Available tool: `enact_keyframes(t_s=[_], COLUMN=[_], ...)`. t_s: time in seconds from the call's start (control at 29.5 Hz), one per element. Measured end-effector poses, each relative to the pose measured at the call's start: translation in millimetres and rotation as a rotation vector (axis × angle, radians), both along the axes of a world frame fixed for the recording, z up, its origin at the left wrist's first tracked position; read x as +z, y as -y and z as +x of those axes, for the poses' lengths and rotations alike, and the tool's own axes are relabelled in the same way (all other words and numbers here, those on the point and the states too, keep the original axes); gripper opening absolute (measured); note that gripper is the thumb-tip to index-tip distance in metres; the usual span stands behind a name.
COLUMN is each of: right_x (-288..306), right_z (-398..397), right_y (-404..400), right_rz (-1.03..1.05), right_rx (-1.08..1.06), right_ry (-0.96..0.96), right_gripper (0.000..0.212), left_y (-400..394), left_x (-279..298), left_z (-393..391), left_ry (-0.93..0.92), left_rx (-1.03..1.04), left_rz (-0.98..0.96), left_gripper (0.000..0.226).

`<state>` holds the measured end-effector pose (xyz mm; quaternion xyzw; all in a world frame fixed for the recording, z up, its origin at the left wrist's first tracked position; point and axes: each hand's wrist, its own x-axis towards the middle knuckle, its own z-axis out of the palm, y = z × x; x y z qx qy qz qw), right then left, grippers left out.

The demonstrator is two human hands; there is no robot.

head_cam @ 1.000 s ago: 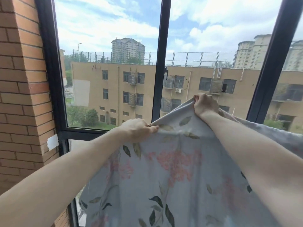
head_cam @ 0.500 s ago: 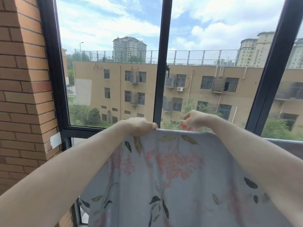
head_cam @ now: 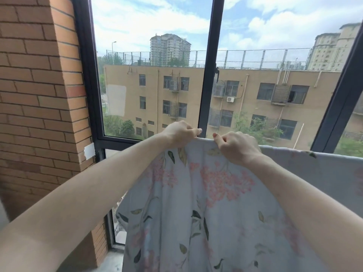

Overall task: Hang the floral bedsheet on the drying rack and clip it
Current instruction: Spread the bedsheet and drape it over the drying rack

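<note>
The floral bedsheet (head_cam: 196,203), pale grey-blue with pink blossoms and green leaves, hangs down in front of me from a straight top edge that runs off to the right. My left hand (head_cam: 179,133) grips that top edge with curled fingers. My right hand (head_cam: 235,147) pinches the same edge a short way to the right of it. The two hands are close together near the sheet's left end. The drying rack's bar is hidden under the cloth. No clip shows.
A black-framed window (head_cam: 208,75) stands right behind the sheet, with a tan building outside. A brick wall (head_cam: 39,95) closes the left side. A strip of grey floor (head_cam: 114,258) shows below the sheet's left edge.
My right hand came down from its raised position and moved left toward my left hand. The sheet's top edge went from peaked to flat and level.
</note>
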<state>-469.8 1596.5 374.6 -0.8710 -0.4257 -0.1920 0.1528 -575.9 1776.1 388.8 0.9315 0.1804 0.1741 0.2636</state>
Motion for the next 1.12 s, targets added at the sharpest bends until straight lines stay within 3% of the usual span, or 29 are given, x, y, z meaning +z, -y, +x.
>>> enact_keyframes(t_s=[0.1, 0.17, 0.37, 0.51, 0.81, 0.98, 1.12], right_x=[-5, -5, -10, -11, -8, -1, 5], right_z=[-1, -1, 0, 1, 1, 3, 7], right_y=[-3, -5, -10, -9, -3, -10, -22], right_rz=[0.023, 0.027, 0.018, 0.028, -0.008, -0.057, -0.094], right_rx=[0.001, -0.002, -0.012, -0.006, -0.010, -0.028, -0.063], right_ry=[0.041, 0.044, 0.084, 0.082, 0.058, -0.008, -0.126], right_gripper=[0.069, 0.070, 0.068, 0.067, 0.065, 0.070, 0.075], left_y=[-10, -25, -75, -79, -102, -94, -91], left_x=[-18, -40, -103, -106, 2, 85, 124], left_z=[-33, -57, -112, -123, -116, -75, -33], left_ry=[0.294, 0.362, 0.260, 0.299, 0.413, 0.556, 0.462], left_rx=[-0.025, 0.045, 0.213, 0.212, 0.344, 0.442, 0.495], left_rz=[-0.119, -0.062, 0.120, 0.236, 0.358, 0.291, 0.234], left_gripper=[0.030, 0.023, 0.033, 0.021, 0.022, 0.029, 0.033])
